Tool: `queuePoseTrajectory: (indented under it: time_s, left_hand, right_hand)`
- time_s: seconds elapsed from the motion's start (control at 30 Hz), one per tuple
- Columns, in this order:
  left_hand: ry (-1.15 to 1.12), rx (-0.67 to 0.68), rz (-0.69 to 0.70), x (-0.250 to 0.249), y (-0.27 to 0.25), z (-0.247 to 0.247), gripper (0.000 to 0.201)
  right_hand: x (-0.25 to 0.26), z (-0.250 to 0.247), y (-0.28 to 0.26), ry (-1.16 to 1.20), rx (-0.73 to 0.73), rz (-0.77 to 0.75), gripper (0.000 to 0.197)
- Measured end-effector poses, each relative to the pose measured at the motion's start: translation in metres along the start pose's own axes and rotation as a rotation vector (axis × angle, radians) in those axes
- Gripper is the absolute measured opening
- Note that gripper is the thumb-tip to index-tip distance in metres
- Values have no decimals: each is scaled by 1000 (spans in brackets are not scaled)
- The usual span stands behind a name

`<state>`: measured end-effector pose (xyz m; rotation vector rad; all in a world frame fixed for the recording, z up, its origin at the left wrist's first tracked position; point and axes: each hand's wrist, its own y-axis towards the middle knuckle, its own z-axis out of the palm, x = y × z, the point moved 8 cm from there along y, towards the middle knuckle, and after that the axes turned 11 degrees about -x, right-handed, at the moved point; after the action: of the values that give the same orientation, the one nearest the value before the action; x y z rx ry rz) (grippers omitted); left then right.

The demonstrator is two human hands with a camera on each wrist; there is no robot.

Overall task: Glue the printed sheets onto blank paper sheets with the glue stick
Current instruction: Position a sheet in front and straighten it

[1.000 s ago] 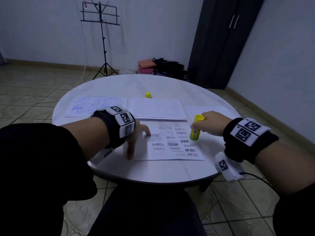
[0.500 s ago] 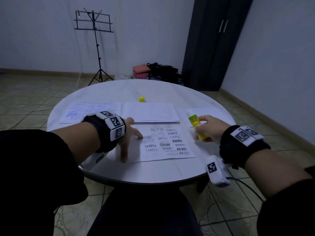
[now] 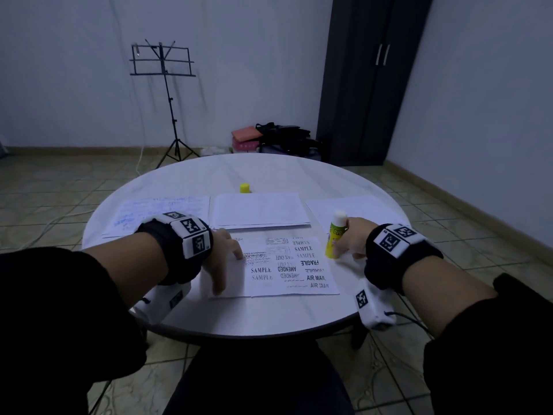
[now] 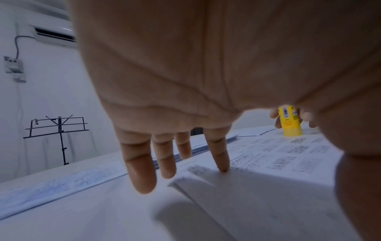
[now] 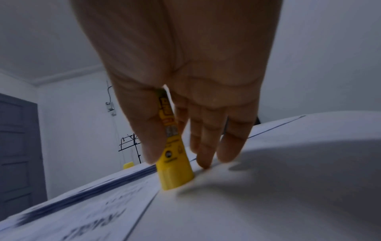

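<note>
The printed sheet (image 3: 287,265), stamped with words like SAMPLE and FRAGILE, lies flat near the table's front edge. My left hand (image 3: 227,265) rests on its left part with straight, spread fingers, and the index fingertip (image 4: 223,169) touches the paper. The yellow glue stick (image 3: 336,235) stands upright at the sheet's right edge, base down and white glue tip uncovered on top. My right hand (image 3: 347,241) pinches the glue stick (image 5: 173,163) between thumb and fingers. A stack of blank sheets (image 3: 258,209) lies just behind the printed sheet.
The yellow cap (image 3: 244,188) stands behind the blank stack. A sheet with blue handwriting (image 3: 158,211) lies at the left and another blank sheet (image 3: 359,205) at the right of the round white table (image 3: 269,319). A music stand (image 3: 163,64) and a dark cupboard (image 3: 374,79) stand beyond.
My right hand turned the glue stick over, from tip down over the sheet to tip up, and set its base down at the sheet's right edge. The left hand stayed on the sheet.
</note>
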<state>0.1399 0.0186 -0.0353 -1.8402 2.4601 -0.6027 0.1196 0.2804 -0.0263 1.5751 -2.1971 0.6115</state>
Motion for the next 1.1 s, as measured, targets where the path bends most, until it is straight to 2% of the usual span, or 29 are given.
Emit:
queuePoseTrajectory:
  time_s: [0.17, 0.37, 0.43, 0.5, 0.6, 0.67, 0.87, 0.93, 1.0, 1.1]
  left_hand:
    - [-62, 5, -33, 3, 5, -13, 67]
    - [-117, -109, -11, -12, 47, -61, 59]
    - [-126, -147, 16, -26, 68, -81, 56]
    - [-133, -183, 38, -44, 91, -99, 54]
    - [-117, -211, 59, -72, 128, -116, 54]
    - [-108, -199, 55, -86, 154, -118, 56]
    - [-112, -186, 44, -111, 219, -114, 65]
    - [-112, -167, 61, -119, 232, -111, 50]
    - [-112, -151, 75, -125, 243, -106, 14]
    - [-122, -177, 90, -125, 254, -105, 17]
  right_hand:
    - [-6, -15, 4, -182, 17, -34, 48]
    - [-10, -36, 29, -411, -9, -74, 42]
    - [-30, -27, 87, -479, -41, -127, 45]
    - [-41, -14, 126, -590, -26, -179, 69]
    - [-10, -18, 86, -701, 73, -257, 48]
    - [3, -15, 80, -703, 116, -300, 48]
    - [-17, 10, 126, -874, 198, -319, 41]
    - [-21, 18, 137, -919, 209, -364, 41]
    - [-31, 29, 157, -969, 246, -384, 40]
    - [-27, 25, 153, -951, 260, -436, 49]
